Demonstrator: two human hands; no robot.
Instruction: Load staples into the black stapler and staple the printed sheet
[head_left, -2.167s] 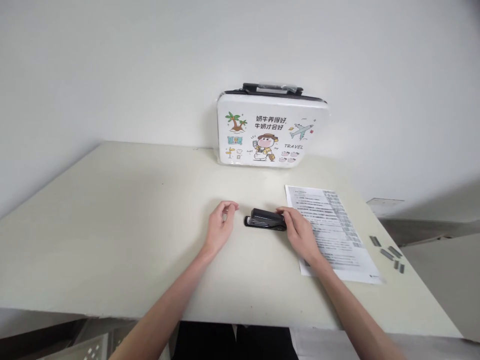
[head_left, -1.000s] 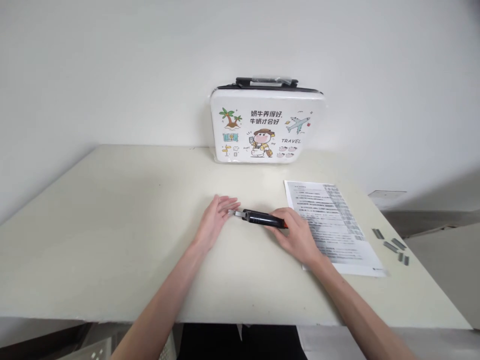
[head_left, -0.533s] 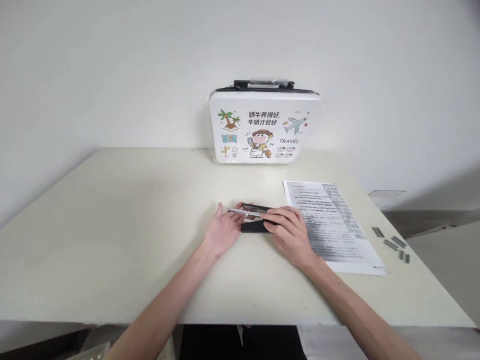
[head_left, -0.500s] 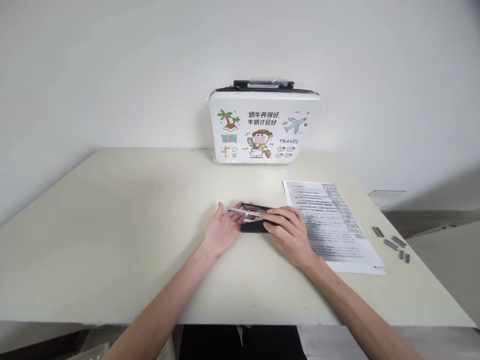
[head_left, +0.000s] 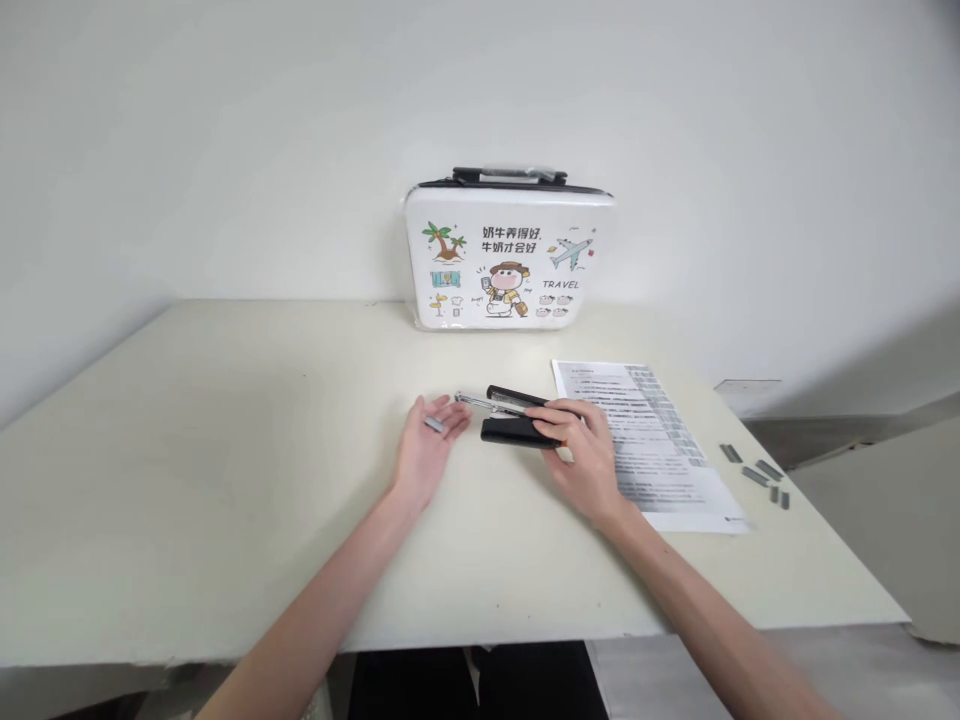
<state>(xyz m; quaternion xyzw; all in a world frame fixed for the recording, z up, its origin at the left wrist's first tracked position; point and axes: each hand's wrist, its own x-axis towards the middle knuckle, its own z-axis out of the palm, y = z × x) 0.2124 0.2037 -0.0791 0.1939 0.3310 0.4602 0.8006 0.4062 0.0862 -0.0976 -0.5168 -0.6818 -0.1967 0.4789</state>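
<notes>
A black stapler [head_left: 517, 431] is in my right hand [head_left: 581, 445], whose fingers are wrapped around its hinge end. The stapler stands opened up, with its metal magazine [head_left: 487, 403] swung out between the black top cover and the base and pointing left. My left hand [head_left: 426, 440] is just left of it, palm up with the fingers stretched out. It holds a short grey strip of staples [head_left: 433, 424] lying across the fingers. The left fingertips are close to the magazine's tip.
A printed sheet [head_left: 652, 440] lies partly behind my right hand. Several grey staple strips [head_left: 756, 477] lie near the table's right edge. A white cartoon case [head_left: 510, 260] stands upright at the back against the wall. The pale table [head_left: 225, 480] extends to the left.
My left hand has drawn away to the left from the stapler, and a strip of staples now shows on its fingers. The right hand keeps hold of the stapler. The view has shifted slightly right.
</notes>
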